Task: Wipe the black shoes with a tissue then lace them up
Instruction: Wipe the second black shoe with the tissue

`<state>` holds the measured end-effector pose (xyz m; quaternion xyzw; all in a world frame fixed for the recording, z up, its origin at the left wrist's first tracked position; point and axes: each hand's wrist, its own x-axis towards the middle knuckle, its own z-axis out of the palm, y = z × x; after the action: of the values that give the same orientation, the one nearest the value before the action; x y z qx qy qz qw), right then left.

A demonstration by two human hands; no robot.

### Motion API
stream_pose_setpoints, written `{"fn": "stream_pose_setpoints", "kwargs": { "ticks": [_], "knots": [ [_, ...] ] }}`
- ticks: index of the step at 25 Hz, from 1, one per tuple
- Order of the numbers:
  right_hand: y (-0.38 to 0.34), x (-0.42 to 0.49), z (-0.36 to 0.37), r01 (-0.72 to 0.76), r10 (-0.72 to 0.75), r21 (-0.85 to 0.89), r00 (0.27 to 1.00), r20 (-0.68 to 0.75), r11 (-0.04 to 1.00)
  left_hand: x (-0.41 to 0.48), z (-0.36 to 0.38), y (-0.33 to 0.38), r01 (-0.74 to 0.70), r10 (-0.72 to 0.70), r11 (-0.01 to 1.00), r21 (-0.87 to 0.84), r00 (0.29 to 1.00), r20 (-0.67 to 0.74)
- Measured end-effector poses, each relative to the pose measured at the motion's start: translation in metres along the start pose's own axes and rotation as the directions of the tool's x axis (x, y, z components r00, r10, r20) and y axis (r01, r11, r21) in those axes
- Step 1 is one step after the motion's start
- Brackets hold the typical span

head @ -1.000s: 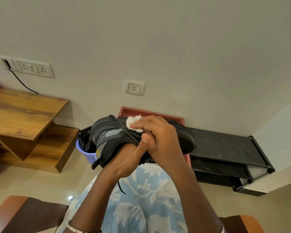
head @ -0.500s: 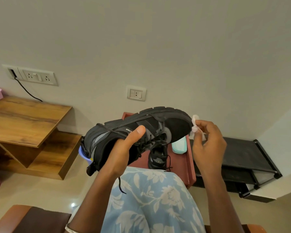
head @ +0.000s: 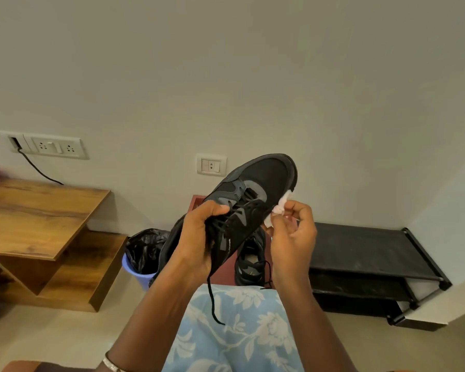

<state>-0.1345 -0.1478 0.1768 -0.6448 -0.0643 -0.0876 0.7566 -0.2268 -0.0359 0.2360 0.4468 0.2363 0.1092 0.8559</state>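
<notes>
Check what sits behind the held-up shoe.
A second black shoe sits on a dark red surface; the held shoe and the right hand with the tissue cover its upper part.

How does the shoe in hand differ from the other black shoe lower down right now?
The held shoe is in the air, gripped by the left hand, toe tilted up; the other shoe stands on the red stand, with no hand on it. The right hand pinches a tissue against the held shoe's side; none is at the other shoe. Both are black lace-up shoes.
</notes>
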Motion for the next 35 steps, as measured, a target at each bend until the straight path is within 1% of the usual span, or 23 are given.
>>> {"fn": "stream_pose_setpoints", "kwargs": {
  "ticks": [1, 2, 4, 5, 7, 8, 9, 10, 13, 15, 17, 18, 20, 22, 25, 27, 29, 31, 33, 35],
  "knots": [
    [-0.002, 0.006, 0.002, 0.009, -0.009, -0.009, 1.0, -0.016, 1.0, 0.001, 0.003, 0.003, 0.033, -0.034, 0.989, 0.145, 0.999, 0.003],
    [-0.004, 0.012, 0.004, 0.025, -0.025, -0.015, 0.999, -0.026, 1.0, 0.002, 0.006, 0.006, 0.078, -0.08, 0.949, 0.305, 0.997, -0.005],
    [-0.012, 0.025, 0.006, 0.078, -0.08, -0.06, 0.997, -0.02, 0.995, 0.006, 0.011, 0.012, 0.105, -0.117, 0.811, 0.576, 0.993, -0.016],
    [-0.017, 0.032, 0.006, 0.115, -0.116, -0.1, 0.993, -0.002, 0.988, 0.004, 0.012, 0.014, 0.08, -0.117, 0.762, 0.643, 0.993, 0.016],
    [-0.029, 0.045, 0.009, 0.184, -0.174, -0.173, 0.982, 0.071, 0.968, 0.0, 0.012, 0.018, 0.022, -0.113, 0.711, 0.703, 0.99, 0.083],
    [-0.034, 0.051, 0.011, 0.225, -0.204, -0.204, 0.972, 0.116, 0.953, 0.002, 0.01, 0.019, 0.002, -0.1, 0.687, 0.727, 0.991, 0.092],
    [-0.039, 0.055, 0.013, 0.274, -0.241, -0.239, 0.957, 0.159, 0.932, 0.004, 0.005, 0.018, -0.012, -0.088, 0.692, 0.722, 0.991, 0.101],
    [-0.044, 0.058, 0.015, 0.326, -0.28, -0.275, 0.94, 0.195, 0.905, 0.008, 0.005, 0.018, -0.018, -0.076, 0.73, 0.683, 0.991, 0.108],
    [-0.059, 0.061, 0.016, 0.449, -0.383, -0.321, 0.889, 0.251, 0.834, 0.02, 0.002, 0.008, 0.009, -0.063, 0.905, 0.425, 0.991, 0.114],
    [-0.064, 0.053, 0.008, 0.474, -0.415, -0.324, 0.879, 0.236, 0.819, 0.025, 0.001, 0.002, 0.053, -0.08, 0.972, 0.231, 0.991, 0.107],
    [-0.063, 0.037, -0.002, 0.456, -0.402, -0.344, 0.889, 0.22, 0.821, 0.029, 0.002, 0.0, 0.074, -0.081, 0.995, 0.074, 0.991, 0.105],
    [-0.061, 0.028, -0.008, 0.433, -0.377, -0.356, 0.9, 0.219, 0.828, 0.031, 0.002, 0.0, 0.073, -0.076, 0.997, 0.032, 0.992, 0.101],
    [-0.055, 0.01, -0.017, 0.378, -0.315, -0.351, 0.922, 0.224, 0.857, 0.035, 0.003, 0.0, 0.059, -0.06, 0.998, 0.011, 0.994, 0.088],
    [-0.051, -0.003, -0.023, 0.329, -0.257, -0.302, 0.933, 0.254, 0.895, 0.034, 0.005, 0.0, 0.046, -0.047, 0.999, 0.016, 0.995, 0.088],
    [-0.048, -0.015, -0.023, 0.319, -0.212, -0.295, 0.915, 0.342, 0.9, 0.032, 0.009, 0.002, 0.05, -0.051, 0.999, 0.009, 0.991, 0.125],
    [-0.047, -0.022, -0.017, 0.372, -0.237, -0.321, 0.89, 0.389, 0.871, 0.03, 0.011, 0.001, 0.054, -0.049, 0.998, -0.029, 0.985, 0.167],
    [-0.048, -0.024, -0.01, 0.473, -0.325, -0.346, 0.854, 0.405, 0.81, 0.029, 0.01, -0.003, 0.031, -0.016, 0.997, -0.068, 0.978, 0.207],
    [-0.052, -0.015, 0.0, 0.562, -0.41, -0.366, 0.812, 0.415, 0.742, 0.025, 0.012, -0.006, -0.001, 0.016, 0.998, -0.064, 0.971, 0.239],
    [-0.055, 0.001, 0.013, 0.606, -0.456, -0.407, 0.79, 0.41, 0.684, 0.021, 0.014, -0.012, -0.05, 0.057, 0.998, -0.036, 0.964, 0.261],
    [-0.055, 0.01, 0.026, 0.605, -0.461, -0.463, 0.795, 0.394, 0.648, 0.018, 0.014, -0.019, -0.088, 0.096, 0.995, -0.043, 0.962, 0.257]
  ]
}}
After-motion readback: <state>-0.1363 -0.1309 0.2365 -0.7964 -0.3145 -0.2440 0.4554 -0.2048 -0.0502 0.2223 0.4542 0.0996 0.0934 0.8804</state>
